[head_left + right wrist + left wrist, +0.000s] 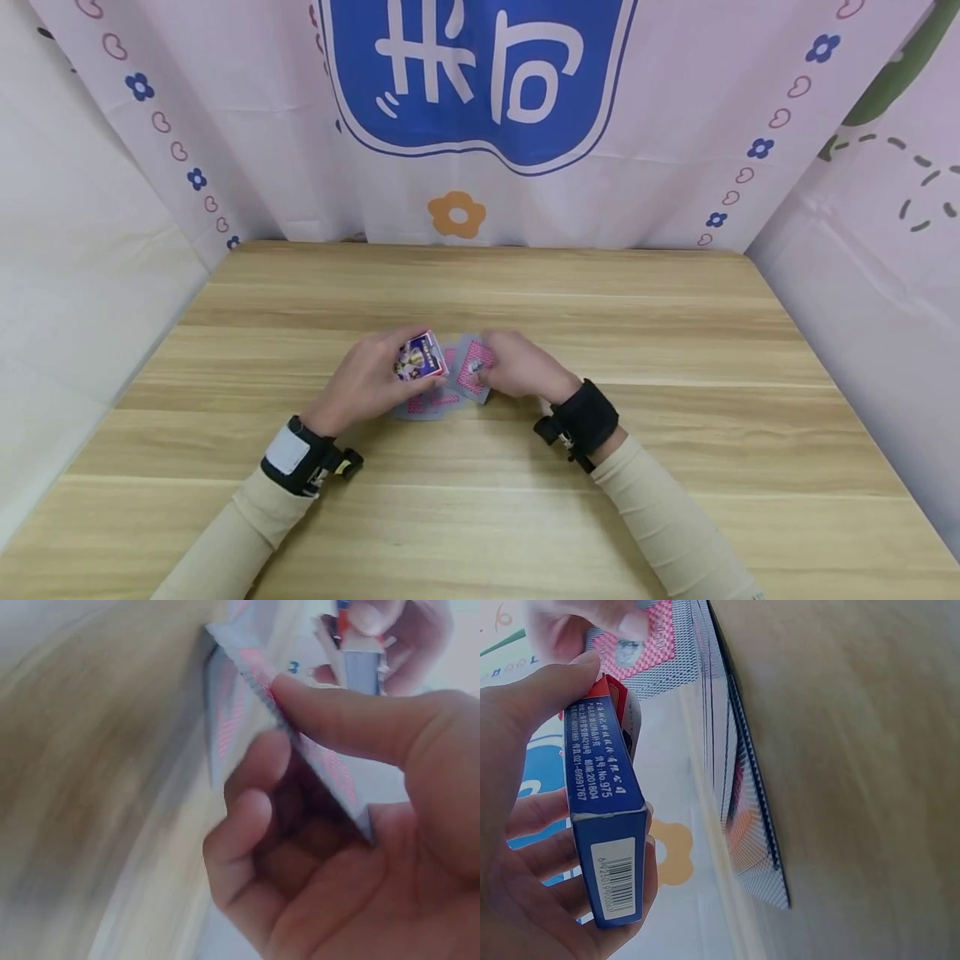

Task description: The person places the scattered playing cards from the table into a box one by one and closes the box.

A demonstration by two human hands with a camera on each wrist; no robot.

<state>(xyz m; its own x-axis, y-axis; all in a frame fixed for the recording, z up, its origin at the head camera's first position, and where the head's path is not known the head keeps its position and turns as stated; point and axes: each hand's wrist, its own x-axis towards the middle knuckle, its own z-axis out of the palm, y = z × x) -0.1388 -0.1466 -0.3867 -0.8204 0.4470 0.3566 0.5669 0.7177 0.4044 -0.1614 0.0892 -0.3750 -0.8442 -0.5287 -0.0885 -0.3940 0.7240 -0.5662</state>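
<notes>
My left hand (365, 382) grips a small blue playing-card box (420, 358), thumb on one side and fingers round the other. A barcode on the end of the box (616, 879) shows in the left wrist view. My right hand (525, 365) pinches a playing card (472, 379) with a pink patterned back and grey border, between thumb and curled fingers. Whether it is one card or several together I cannot tell. Other playing cards (426, 407) lie loosely overlapped on the table, just below and between the hands, partly hidden by the left hand and the box.
Both hands are over the middle of a wooden table (480, 500). A white curtain (285, 183) with a blue emblem hangs along the back edge, and pale cloth walls (90, 275) stand at both sides. Each wrist wears a black strap (587, 421) with a small camera.
</notes>
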